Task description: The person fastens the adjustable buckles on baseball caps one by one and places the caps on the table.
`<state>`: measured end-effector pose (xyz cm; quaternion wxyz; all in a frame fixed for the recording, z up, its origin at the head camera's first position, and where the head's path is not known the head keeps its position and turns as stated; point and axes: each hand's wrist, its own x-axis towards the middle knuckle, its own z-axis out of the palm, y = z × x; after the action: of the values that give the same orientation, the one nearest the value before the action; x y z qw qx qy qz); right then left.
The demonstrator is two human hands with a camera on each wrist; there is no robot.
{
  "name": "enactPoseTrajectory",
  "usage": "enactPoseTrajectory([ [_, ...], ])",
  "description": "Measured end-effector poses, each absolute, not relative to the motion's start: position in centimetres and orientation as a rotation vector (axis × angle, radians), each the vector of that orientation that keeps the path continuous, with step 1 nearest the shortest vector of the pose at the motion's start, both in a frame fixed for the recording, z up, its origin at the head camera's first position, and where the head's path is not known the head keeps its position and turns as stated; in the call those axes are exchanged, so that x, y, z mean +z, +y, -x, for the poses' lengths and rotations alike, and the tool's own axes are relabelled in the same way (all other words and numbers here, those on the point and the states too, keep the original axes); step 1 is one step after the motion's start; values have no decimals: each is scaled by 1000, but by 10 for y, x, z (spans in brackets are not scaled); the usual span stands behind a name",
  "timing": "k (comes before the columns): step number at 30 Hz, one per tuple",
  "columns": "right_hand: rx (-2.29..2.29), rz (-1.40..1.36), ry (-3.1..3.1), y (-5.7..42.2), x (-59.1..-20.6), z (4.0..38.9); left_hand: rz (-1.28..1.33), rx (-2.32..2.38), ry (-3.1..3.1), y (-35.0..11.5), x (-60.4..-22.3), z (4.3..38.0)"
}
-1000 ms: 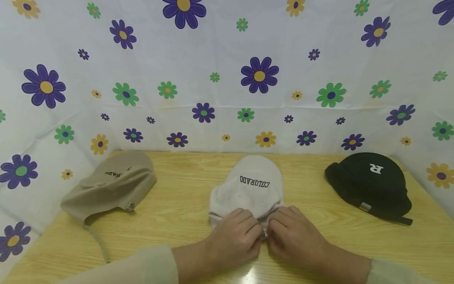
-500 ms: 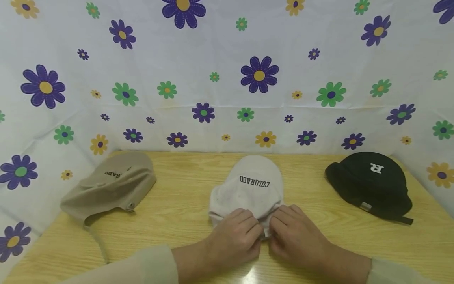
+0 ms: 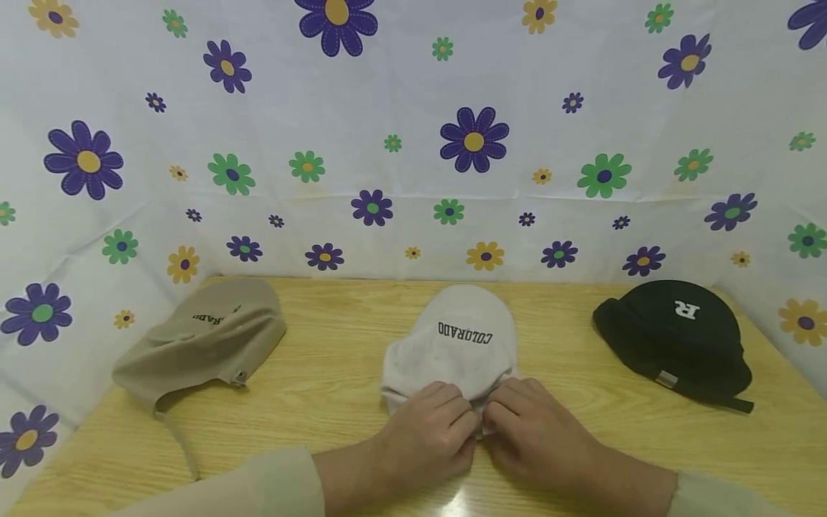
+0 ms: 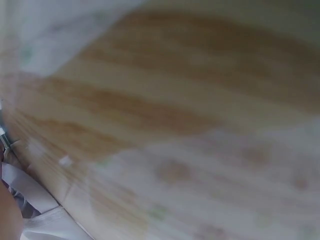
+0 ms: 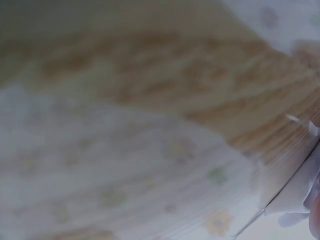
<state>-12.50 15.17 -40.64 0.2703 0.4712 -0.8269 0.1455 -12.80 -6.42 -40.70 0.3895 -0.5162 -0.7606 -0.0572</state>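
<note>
A pale, off-white cap (image 3: 446,359) with dark COLORADO lettering lies at the middle of the table, its lettering upside down in the head view. At its near edge, my left hand (image 3: 426,431) and right hand (image 3: 539,434) grip the cap's back strap side by side with curled fingers. Only a narrow gap separates the two hands, and the knuckles hide most of the strap. In the left wrist view a pale strap (image 4: 30,190) and a bit of metal buckle (image 4: 5,139) show at the left edge. Part of the cap (image 5: 295,192) appears at the right edge of the right wrist view.
On the left lies a beige cap (image 3: 213,323), its loose strap (image 3: 177,445) trailing toward the front. A black cap (image 3: 678,337) with a white R sits at the right. Behind the wooden table (image 3: 336,345) hangs a white flowered cloth (image 3: 400,86).
My right hand shifts slightly right, then back left toward the left hand. The left hand and all caps stay put; the whole view drifts by a few pixels.
</note>
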Motion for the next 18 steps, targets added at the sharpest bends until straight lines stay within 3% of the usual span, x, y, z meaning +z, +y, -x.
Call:
enactPoseTrajectory([
  [18,395,-1274,-2216,152,-407,125,1309,-131,-1947,-64,-407,128],
])
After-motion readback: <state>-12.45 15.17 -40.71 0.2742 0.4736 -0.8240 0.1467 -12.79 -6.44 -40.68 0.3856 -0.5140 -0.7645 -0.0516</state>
